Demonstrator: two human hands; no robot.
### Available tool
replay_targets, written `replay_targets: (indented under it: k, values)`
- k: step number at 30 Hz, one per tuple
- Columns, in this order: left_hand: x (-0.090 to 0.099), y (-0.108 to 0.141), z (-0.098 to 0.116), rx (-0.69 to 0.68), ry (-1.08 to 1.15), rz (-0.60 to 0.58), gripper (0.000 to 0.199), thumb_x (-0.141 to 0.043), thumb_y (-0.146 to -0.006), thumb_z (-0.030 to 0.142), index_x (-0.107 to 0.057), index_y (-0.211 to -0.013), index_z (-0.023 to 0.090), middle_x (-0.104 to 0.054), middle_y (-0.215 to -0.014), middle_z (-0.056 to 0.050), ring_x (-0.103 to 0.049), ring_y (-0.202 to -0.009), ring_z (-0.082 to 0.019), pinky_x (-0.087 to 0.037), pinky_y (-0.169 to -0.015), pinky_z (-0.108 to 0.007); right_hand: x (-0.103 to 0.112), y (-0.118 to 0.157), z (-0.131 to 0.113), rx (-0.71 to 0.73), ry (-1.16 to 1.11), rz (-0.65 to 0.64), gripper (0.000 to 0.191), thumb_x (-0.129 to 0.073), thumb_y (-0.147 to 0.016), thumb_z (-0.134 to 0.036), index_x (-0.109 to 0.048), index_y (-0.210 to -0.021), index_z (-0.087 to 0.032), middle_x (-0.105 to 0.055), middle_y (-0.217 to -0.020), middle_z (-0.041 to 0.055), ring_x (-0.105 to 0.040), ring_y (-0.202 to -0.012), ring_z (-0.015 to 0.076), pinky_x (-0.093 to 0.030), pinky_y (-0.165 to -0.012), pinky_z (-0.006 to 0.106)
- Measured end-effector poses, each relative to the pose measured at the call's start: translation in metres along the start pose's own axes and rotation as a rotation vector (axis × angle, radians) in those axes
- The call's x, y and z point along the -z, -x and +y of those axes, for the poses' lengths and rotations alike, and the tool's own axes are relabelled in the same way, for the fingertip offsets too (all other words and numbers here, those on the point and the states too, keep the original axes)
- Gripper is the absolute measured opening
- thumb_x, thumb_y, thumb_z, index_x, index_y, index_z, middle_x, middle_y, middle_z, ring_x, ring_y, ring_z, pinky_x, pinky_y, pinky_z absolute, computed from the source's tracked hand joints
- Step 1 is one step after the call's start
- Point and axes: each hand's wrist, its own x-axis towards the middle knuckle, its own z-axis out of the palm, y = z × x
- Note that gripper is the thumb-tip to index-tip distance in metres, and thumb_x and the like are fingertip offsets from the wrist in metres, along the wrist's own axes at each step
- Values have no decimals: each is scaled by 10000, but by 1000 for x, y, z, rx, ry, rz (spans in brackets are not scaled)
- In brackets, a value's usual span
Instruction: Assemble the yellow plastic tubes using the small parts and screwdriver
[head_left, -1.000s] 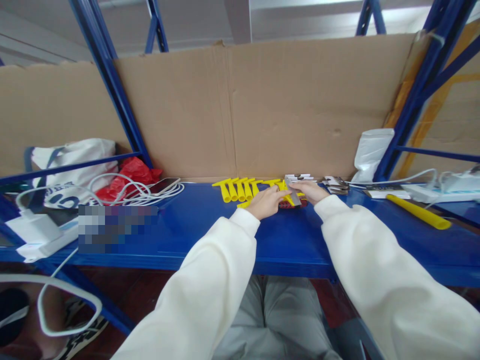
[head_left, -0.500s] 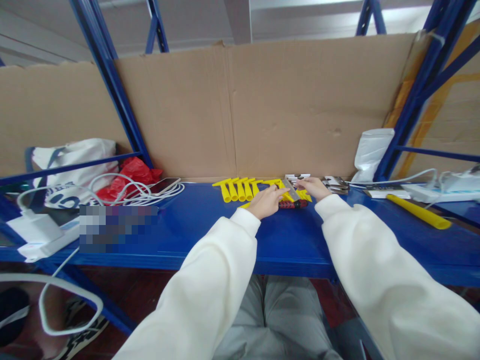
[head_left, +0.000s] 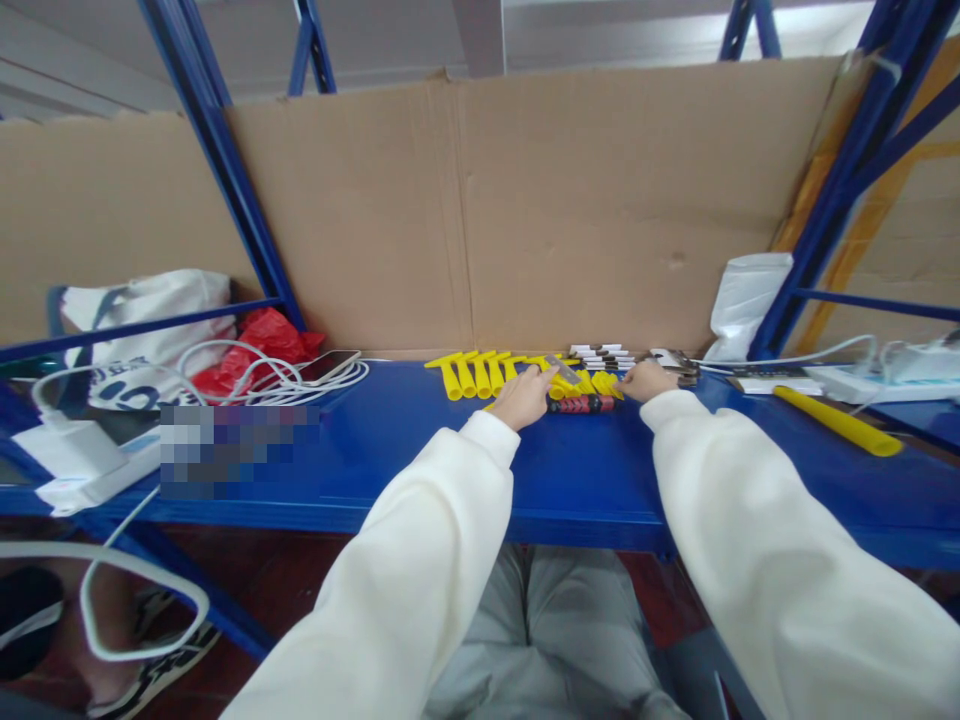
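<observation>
My left hand (head_left: pixel 523 398) is closed at its fingertips on a small flat grey piece (head_left: pixel 565 372), which tilts over some yellow parts. Just right of it, my right hand (head_left: pixel 646 381) has its fingers curled together beside small yellow pieces (head_left: pixel 606 384); whatever they hold, if anything, is too small to make out. Left of my hands stands a row of several yellow T-shaped parts (head_left: pixel 482 378). A red and black tool (head_left: pixel 581 404) lies in front of the yellow pieces. Behind them are several white and black strips (head_left: pixel 602 357).
A long yellow tube (head_left: pixel 836 421) and a power strip (head_left: pixel 885 388) lie at the right. At the left are white cables (head_left: pixel 330 383), a red plastic bag (head_left: pixel 274 340), a cloth bag (head_left: pixel 161 330) and a white charger (head_left: pixel 71 450). Cardboard (head_left: pixel 562 210) closes off the back.
The grey piece has shifted left and up with my left hand. My right hand has moved slightly right, away from it, and its fingers have curled in. More of the white and black strips shows.
</observation>
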Motion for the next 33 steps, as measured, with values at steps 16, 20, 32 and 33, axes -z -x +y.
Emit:
replay_targets:
  k: [16, 20, 32, 33]
  values:
    - [1, 1, 0, -70, 22, 42, 476, -392, -978, 223, -477, -1446, 239, -593, -1202, -126, -623, -1069, -225, -497, -925, -326, -3, 2, -9, -23, 32, -46, 283, -569, -814, -165, -709, -1034, -56, -664, -1109, 283, -592, -1161, 382, -421, -973, 524]
    - [3, 3, 3, -67, 25, 45, 470, -381, -982, 221, -490, -1439, 235, -592, -1209, -123, -621, -1061, -220, -499, -915, -322, -2, 3, -9, -41, 43, -24, 305, -581, -785, -164, -719, -1039, -69, -685, -1081, 257, -622, -1128, 357, -455, -948, 476]
    - [5, 3, 4, -123, 1, 35, 470, -379, -976, 195, -515, -1424, 236, -597, -1152, -131, -620, -1044, -232, -506, -894, -334, 14, 3, -4, -125, -191, 210, 323, -489, -849, -241, -713, -1003, -67, -689, -1059, 243, -631, -1100, 333, -474, -910, 391]
    - [5, 3, 4, -116, 3, 35, 470, -382, -976, 199, -512, -1425, 239, -596, -1156, -131, -623, -1038, -231, -505, -897, -335, 15, 2, -4, -140, -269, 241, 310, -483, -855, -242, -706, -985, -71, -687, -1061, 241, -629, -1096, 329, -472, -913, 380]
